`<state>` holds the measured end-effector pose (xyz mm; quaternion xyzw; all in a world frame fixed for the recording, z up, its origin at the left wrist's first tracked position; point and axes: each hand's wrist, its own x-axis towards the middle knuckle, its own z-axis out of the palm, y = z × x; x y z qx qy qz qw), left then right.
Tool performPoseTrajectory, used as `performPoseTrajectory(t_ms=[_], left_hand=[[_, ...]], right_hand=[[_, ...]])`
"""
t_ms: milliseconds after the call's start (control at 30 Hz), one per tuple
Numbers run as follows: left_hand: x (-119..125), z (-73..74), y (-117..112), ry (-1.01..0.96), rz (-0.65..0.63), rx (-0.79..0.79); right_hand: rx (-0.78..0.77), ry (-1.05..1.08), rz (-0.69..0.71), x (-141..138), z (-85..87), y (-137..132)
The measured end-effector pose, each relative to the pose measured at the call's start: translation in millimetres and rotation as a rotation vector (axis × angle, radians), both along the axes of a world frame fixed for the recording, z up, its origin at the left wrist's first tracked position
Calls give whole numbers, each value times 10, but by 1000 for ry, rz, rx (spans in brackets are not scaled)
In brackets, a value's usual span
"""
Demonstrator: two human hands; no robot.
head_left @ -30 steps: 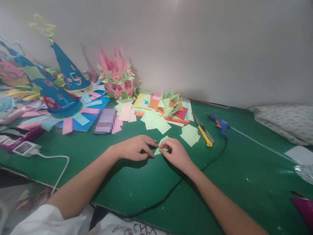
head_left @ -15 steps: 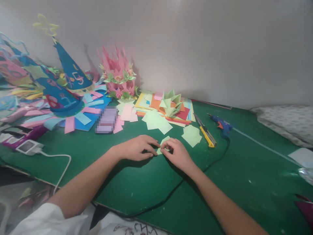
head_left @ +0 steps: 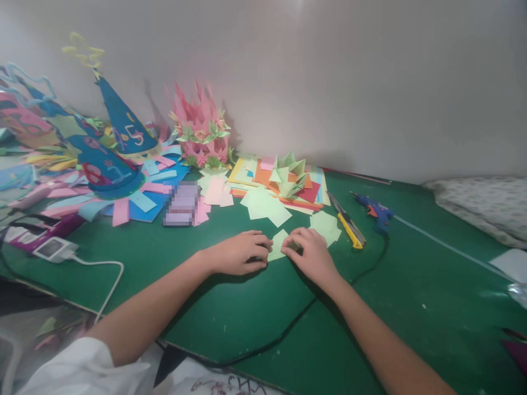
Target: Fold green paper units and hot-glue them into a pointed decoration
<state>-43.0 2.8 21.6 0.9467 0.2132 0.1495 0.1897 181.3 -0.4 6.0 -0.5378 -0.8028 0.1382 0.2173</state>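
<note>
A small piece of light green paper (head_left: 278,245) lies on the green tabletop between my hands. My left hand (head_left: 242,253) rests palm down, its slightly bent fingers apart and the tips touching the paper's left edge. With thumb and index finger, my right hand (head_left: 312,253) pinches the paper's right side, which is partly hidden behind the fingers. Just beyond lie loose light green squares (head_left: 265,206) and a further stack of green squares (head_left: 324,226). A folded green paper flower shape (head_left: 288,174) stands on a pile of coloured sheets (head_left: 239,173).
A yellow utility knife (head_left: 349,227) and a blue glue gun (head_left: 373,211) lie to the right; the gun's black cord (head_left: 284,334) runs under my right arm. At left are blue cone hats (head_left: 123,118), a pink paper crown (head_left: 201,120), a blurred-out phone-like object (head_left: 181,203) and a white charger (head_left: 53,249).
My right hand has moved right, away from my left hand, uncovering more of the green paper. My left hand has shifted slightly right, its fingers more bent. The view has shifted slightly.
</note>
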Motion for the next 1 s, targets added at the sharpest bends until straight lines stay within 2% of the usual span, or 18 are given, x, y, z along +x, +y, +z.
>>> performPoseTrajectory(t_ms=[133,300,367,467,533,700,1000], left_hand=[[-9,6,-2,17,-22,15],[18,18,-39,28,-52,46],[45,12,-67,40,-43,53],[82,0,-98,49,-33,67],[99,-2,-104,49,-30,78],[138,10,-111,41,-67,103],[156,-10,-122,39,-62,93]], right_hand=[[75,-38,-43,207,10,53],[122,91,-75,264,8,33],[132,113,-36,233,12,5],[128,91,106,179,9,-25],[117,56,137,149,-2,-27],[131,-57,-15,81,-40,-9],[41,65,-31,7,-109,-3]])
